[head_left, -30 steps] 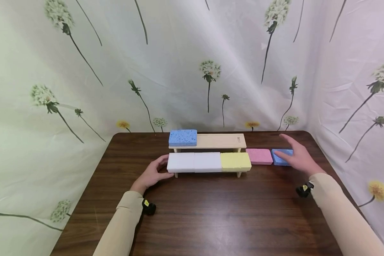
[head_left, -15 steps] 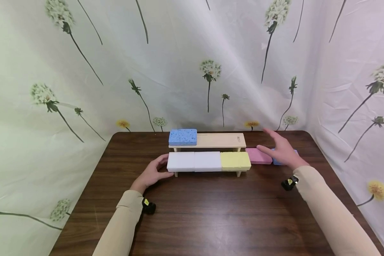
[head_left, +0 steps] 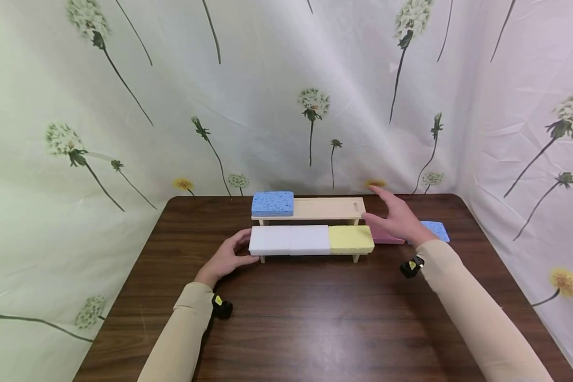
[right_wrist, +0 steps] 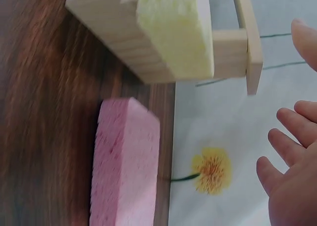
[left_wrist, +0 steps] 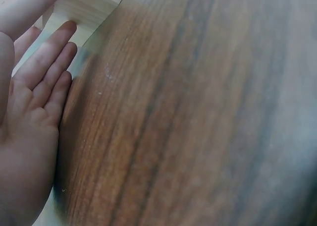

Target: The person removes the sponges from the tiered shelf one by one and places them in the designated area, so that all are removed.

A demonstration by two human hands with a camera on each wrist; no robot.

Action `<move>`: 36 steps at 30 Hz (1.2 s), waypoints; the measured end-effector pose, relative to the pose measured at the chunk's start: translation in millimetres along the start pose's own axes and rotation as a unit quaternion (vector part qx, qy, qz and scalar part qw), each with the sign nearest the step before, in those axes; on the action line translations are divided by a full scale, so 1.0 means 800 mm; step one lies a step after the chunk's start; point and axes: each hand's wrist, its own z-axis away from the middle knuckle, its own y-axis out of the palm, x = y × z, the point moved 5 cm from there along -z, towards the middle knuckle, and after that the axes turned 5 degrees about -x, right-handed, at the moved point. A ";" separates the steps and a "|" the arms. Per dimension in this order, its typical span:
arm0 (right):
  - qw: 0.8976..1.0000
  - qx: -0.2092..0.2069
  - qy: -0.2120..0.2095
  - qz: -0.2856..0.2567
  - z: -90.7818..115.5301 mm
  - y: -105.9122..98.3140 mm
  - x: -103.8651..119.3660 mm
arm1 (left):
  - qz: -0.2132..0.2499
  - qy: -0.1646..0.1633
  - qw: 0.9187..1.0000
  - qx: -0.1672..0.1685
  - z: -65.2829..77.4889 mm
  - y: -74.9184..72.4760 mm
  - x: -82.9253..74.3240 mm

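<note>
My left hand is at the left end of a two-tier wooden rack. Its thumb lies by the front corner and its fingers reach toward the back. In the left wrist view, loosely extended fingers meet the pale wood. Two white sponges and a yellow sponge line the front tier, while a blue sponge lies at the left of the back tier. My right hand, holding nothing, hovers with spread fingers by the rack's right end, partly covering a pink sponge.
Another blue sponge lies on the dark wooden table, beyond the pink one and partly behind my right arm. A white curtain with a dandelion print hangs close behind the table and along its sides.
My right hand has moved left from above the right blue sponge, past the pink sponge, to the rack's right end. The left hand and the sponges have stayed in place.
</note>
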 end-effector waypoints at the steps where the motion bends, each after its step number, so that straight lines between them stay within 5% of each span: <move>1: 1.000 0.000 -0.004 -0.002 -0.002 0.002 0.003 | -0.001 0.000 1.000 0.000 0.000 0.000 0.000; 36: 0.996 0.037 -0.064 -0.059 -0.049 0.068 0.074 | 0.000 -0.004 1.000 0.001 0.000 0.000 0.005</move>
